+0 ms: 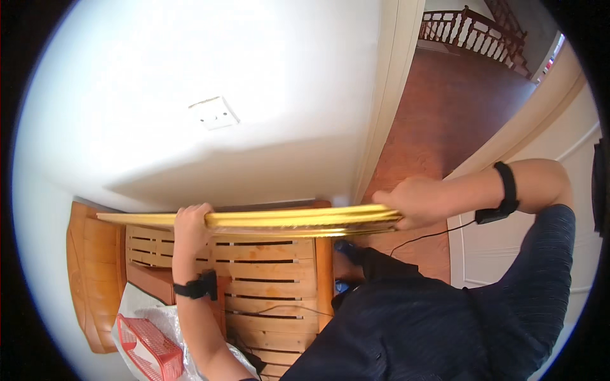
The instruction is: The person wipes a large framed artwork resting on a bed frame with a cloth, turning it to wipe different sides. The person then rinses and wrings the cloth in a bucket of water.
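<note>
Above the slatted bench [267, 286], the left hand [190, 223] and right hand [410, 202] each clench one end of the long gold frame [286, 222], keeping it level, below the wall socket [214, 113].

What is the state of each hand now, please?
Left hand: closed on the long golden frame, near its left part.
Right hand: closed on the same golden frame, at its right end.
</note>
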### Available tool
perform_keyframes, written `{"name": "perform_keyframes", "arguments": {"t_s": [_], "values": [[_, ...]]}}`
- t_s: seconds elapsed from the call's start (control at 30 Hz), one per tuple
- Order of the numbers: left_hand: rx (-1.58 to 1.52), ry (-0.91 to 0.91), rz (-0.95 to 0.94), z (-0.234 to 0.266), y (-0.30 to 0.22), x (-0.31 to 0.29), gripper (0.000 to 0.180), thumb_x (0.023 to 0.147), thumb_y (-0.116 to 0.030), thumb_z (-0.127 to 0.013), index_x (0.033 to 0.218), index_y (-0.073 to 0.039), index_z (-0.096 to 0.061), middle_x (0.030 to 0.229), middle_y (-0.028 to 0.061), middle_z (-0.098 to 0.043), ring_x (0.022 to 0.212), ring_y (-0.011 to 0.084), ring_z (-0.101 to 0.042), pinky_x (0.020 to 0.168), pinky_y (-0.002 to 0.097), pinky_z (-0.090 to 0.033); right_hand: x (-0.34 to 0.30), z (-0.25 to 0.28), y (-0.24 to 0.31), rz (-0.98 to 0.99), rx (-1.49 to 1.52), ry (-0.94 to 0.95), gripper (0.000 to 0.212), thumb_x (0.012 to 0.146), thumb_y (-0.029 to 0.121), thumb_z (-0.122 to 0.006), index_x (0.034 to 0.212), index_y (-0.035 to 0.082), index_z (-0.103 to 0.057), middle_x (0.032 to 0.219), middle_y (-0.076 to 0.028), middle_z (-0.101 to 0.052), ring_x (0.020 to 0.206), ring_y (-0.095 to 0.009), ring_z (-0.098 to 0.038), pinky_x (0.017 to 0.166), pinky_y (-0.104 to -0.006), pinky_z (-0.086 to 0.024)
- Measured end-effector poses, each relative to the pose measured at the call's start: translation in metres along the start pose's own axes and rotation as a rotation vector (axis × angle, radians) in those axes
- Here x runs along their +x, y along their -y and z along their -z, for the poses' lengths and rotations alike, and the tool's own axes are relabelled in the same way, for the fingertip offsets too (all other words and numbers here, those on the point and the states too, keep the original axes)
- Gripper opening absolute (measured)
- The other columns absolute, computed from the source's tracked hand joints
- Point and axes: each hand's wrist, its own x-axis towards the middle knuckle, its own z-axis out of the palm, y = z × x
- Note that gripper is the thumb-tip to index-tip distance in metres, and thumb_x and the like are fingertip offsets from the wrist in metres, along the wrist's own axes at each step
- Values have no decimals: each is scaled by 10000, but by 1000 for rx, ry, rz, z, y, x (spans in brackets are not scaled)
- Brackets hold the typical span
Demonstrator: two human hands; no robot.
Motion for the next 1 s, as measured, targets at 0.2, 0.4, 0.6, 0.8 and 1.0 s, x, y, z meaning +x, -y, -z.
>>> {"name": "perform_keyframes", "arguments": {"t_s": [0.2, 0.4, 0.6, 0.8, 1.0], "values": [[-66, -137, -138, -2, -85, 34, 320, 608, -257, -785, 747, -92, -548, 689, 71, -597, 717, 274, -605, 627, 394, -415, -70, 18, -54, -110, 2, -28, 299, 687, 131, -678, 889, 32, -481, 660, -198, -577, 678, -400, -597, 587, -465, -443], [-212, -208, -292, 0, -182, 85, 360, 604, -315, -798, 763, -81, -575, 708, 74, -624, 696, 264, -636, 571, 364, -477, -154, 15, -113, -344, -50, -156, 271, 658, 75, -695, 850, 14, -515, 730, -210, -596, 724, -400, -603, 626, -430, -465], [-310, -213, -336, -15, -249, 127, 382, 600, -314, -813, 781, -71, -580, 685, 80, -616, 644, 295, -621, 556, 393, -486, -206, 9, -166, -509, -229, -257, 292, 641, 56, -714, 890, 12, -567, 792, -218, -618, 783, -373, -615, 672, -404, -480], [-341, -261, -357, -21, -264, 139, 408, 591, -338, -820, 778, -68, -578, 695, 87, -620, 657, 304, -628, 559, 402, -488, -162, 11, -127, -394, -29, -367, 471, 603, 85, -762, 1041, 32, -597, 894, -194, -657, 859, -353, -633, 744, -382, -503], [-410, -329, -415, -19, -250, 133, 446, 582, -335, -819, 817, -68, -549, 723, 98, -607, 690, 310, -614, 613, 397, -486, -102, 16, -95, -286, -36, -384, 470, 605, 99, -763, 1042, 70, -592, 873, -179, -655, 844, -372, -623, 739, -411, -493]]}}
